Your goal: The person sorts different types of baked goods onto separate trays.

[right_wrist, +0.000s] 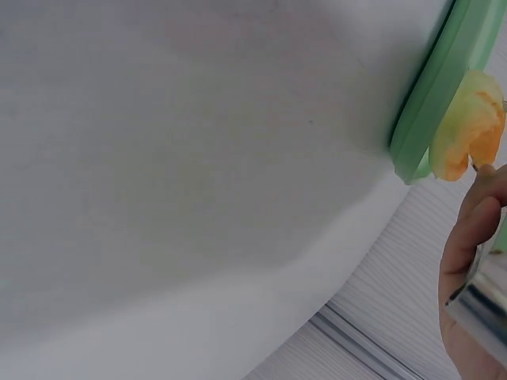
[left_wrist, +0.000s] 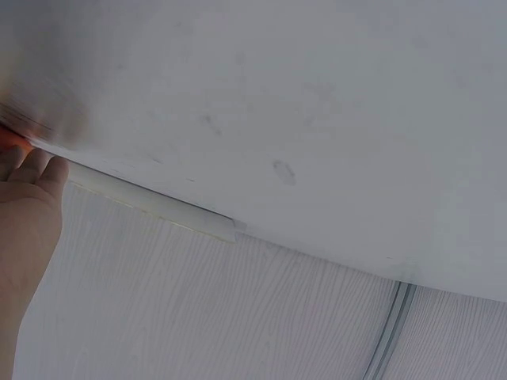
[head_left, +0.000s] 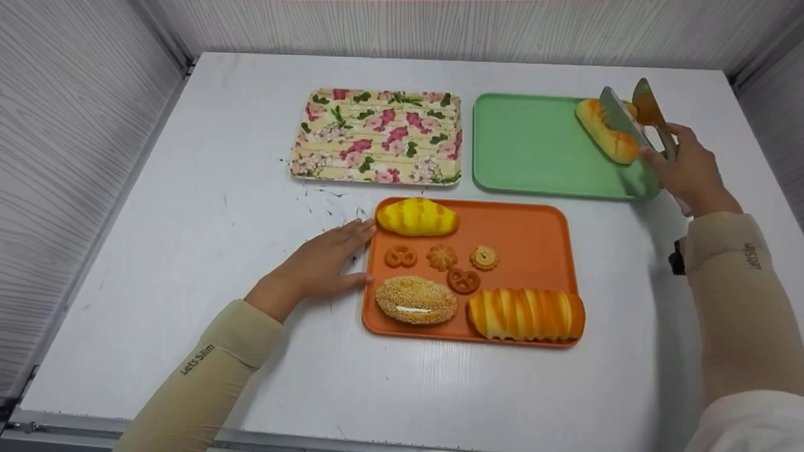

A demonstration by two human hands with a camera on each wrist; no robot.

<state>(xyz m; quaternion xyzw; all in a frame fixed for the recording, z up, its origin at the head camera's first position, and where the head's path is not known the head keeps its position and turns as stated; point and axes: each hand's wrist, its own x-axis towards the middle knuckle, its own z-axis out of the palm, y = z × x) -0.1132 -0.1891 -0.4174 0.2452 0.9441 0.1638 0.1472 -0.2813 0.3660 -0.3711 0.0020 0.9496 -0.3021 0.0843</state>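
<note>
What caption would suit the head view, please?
Right hand holding tongs at bread, green tray below; left hand against orange tray.

Shiny metal tongs (head_left: 617, 110), smooth plastic orange tray (head_left: 518, 245), rough seeded bun (head_left: 417, 299)

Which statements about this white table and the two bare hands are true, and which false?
1. The right hand holds shiny metal tongs. True.
2. The left hand grips a brown, looped pretzel. False: it is at the edge of the rectangular orange tray.
3. An oval, sesame-coated bread lies on the orange tray. True.
4. In the head view, the rectangular green tray is left of the rectangular floral-patterned tray. False: it is to the right.
</note>
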